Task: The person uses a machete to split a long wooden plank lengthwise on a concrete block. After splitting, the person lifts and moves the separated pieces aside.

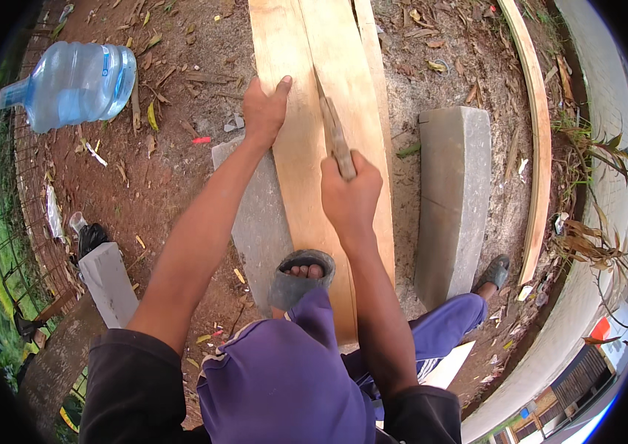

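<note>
Outdoors on littered dirt (pixel 181 174): right fingers (pixel 359 166) clenched round saw (pixel 335 132), left fingers (pixel 282 89) grasping plank (pixel 298 166)

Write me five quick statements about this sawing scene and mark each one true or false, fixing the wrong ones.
1. The right hand grips a wooden-handled saw. True.
2. The left hand wears a glove. False: it is bare.
3. The left hand rests at the left edge of the wide board. True.
4. The plastic bottle stands upright. False: it lies on its side.
5. A narrow wooden strip lies right of the wide board. True.
</note>
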`<state>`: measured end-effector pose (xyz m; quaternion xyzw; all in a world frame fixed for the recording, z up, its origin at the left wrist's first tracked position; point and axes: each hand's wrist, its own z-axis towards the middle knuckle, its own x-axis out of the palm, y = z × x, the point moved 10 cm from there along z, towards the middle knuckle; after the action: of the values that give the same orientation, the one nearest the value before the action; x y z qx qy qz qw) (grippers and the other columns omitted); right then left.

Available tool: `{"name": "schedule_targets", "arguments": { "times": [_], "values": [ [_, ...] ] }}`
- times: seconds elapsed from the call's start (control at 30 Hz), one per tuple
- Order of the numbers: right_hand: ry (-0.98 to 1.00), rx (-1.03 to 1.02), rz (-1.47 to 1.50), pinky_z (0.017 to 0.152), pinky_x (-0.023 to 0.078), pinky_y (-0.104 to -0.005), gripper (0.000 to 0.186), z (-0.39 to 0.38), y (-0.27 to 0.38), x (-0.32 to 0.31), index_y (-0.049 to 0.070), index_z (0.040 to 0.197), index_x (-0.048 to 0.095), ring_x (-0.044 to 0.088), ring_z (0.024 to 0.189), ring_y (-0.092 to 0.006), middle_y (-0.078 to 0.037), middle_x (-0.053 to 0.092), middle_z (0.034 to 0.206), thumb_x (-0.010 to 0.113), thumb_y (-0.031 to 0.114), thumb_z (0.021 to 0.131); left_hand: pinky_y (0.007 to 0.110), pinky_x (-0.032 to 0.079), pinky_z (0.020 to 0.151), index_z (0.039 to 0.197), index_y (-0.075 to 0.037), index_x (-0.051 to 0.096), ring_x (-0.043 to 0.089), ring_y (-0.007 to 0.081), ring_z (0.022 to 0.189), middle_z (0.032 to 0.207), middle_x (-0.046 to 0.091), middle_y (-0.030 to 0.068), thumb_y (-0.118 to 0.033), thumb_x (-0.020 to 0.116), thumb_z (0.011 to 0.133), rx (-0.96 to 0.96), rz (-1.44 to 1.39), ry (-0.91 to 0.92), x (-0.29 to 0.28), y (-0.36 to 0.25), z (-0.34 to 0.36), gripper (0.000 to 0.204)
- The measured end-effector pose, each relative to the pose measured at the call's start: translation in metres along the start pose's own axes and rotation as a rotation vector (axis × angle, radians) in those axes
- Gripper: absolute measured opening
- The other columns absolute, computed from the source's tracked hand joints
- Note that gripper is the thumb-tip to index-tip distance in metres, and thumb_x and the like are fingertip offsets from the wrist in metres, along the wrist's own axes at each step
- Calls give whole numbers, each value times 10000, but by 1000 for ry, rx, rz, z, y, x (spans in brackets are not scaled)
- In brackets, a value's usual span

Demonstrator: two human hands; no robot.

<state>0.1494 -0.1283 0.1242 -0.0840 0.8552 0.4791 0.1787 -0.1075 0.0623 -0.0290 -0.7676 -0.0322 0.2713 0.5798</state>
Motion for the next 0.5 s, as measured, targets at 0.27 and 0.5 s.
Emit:
{"name": "schedule_targets", "arguments": {
  "times": [0.27,0.5],
  "values": [
    [61,-57,-77,491,366,-270,105,-111,-18,-54,-20,801,610,483,534,-55,-15,539,588,684,2,871,388,517,836,1062,40,655,682,253,914,999,727,173,-262,754,915,1,-42,-18,-15,11,6,350],
    [-66,-149,160,459,334,-307,236,24,-23,22,8,718,528,411,544,-47,3,444,546,668,70,899,345,514,779,1078,54,645,646,171,870,1003,706,125,-229,741,942,-12,-66,9,-13,1,0,329]
  ]
}}
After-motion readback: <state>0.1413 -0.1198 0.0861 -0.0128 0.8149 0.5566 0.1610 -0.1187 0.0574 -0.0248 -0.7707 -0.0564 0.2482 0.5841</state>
